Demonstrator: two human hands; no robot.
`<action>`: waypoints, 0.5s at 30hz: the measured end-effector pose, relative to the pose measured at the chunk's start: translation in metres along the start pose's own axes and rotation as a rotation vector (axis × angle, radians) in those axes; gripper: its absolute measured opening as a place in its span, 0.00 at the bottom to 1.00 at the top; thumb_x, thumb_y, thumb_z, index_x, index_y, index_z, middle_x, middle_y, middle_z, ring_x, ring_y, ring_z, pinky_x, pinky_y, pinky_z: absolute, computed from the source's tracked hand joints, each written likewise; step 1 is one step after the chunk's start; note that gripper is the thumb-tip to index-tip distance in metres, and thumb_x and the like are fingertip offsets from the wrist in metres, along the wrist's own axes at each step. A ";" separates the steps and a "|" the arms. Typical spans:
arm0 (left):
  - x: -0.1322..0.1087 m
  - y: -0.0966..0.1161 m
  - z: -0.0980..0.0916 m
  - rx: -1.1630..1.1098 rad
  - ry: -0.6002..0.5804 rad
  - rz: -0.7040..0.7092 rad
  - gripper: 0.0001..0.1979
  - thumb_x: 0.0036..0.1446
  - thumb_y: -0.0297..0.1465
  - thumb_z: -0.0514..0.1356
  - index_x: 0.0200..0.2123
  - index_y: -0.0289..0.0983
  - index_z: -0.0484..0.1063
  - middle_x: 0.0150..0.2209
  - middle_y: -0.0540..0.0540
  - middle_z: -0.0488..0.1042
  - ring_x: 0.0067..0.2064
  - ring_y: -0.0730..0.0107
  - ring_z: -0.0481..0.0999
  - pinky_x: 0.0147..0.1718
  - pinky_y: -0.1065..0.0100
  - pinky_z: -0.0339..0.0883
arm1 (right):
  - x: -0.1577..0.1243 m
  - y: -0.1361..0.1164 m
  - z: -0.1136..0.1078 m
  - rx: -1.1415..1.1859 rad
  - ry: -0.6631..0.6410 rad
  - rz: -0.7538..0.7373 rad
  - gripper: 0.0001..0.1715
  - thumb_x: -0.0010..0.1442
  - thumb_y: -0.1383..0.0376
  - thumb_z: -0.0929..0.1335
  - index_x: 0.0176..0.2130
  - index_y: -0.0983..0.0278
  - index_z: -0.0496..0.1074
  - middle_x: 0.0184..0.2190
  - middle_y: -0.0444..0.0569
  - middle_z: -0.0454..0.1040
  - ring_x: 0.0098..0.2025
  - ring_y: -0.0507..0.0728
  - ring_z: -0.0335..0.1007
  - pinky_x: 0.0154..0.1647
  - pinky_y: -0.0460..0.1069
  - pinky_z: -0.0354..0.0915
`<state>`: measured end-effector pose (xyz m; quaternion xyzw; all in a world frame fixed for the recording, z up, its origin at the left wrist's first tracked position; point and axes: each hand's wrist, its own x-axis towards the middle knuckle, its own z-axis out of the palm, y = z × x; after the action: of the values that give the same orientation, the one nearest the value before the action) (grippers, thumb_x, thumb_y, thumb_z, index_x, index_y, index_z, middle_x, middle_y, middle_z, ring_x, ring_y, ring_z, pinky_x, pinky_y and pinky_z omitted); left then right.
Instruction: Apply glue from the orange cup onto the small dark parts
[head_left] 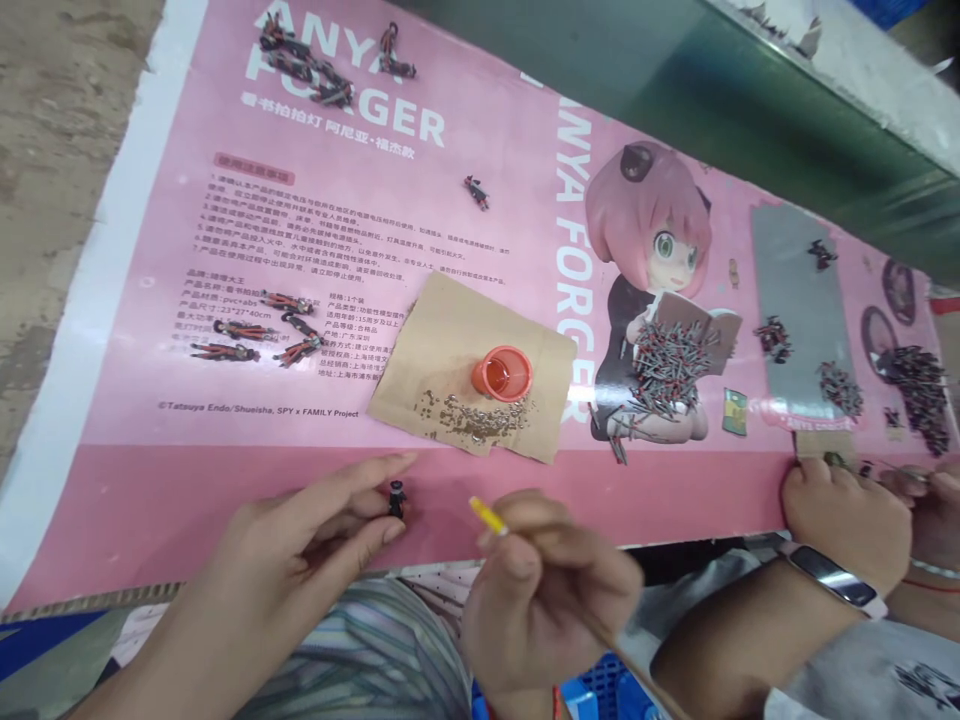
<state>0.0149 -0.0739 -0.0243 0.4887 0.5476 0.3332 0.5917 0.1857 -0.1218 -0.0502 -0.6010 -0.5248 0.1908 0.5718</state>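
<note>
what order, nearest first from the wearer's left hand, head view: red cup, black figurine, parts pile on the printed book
1. Black figurine: between thumb and finger of left hand.
2. Red cup: right, on the cardboard.
3. Parts pile: farther right, on the printed book.

The cup point(516, 376) is red; at its seven o'clock the figure point(396, 499) is black, at six the stick point(490, 517) yellow-ended.

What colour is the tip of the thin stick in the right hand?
The tip is mostly yellow, seen in the head view.
</note>
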 end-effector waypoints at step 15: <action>-0.014 -0.016 0.016 0.059 0.208 -0.052 0.27 0.48 0.71 0.69 0.41 0.64 0.90 0.28 0.63 0.88 0.30 0.75 0.89 0.36 0.87 0.80 | 0.089 0.027 0.009 -0.467 0.059 -0.436 0.20 0.82 0.57 0.63 0.36 0.59 0.64 0.28 0.37 0.65 0.27 0.48 0.62 0.30 0.45 0.60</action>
<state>0.0254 -0.0955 -0.0359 0.4544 0.6282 0.3505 0.5254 0.2232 -0.0360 -0.0440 -0.5948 -0.6538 -0.0793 0.4610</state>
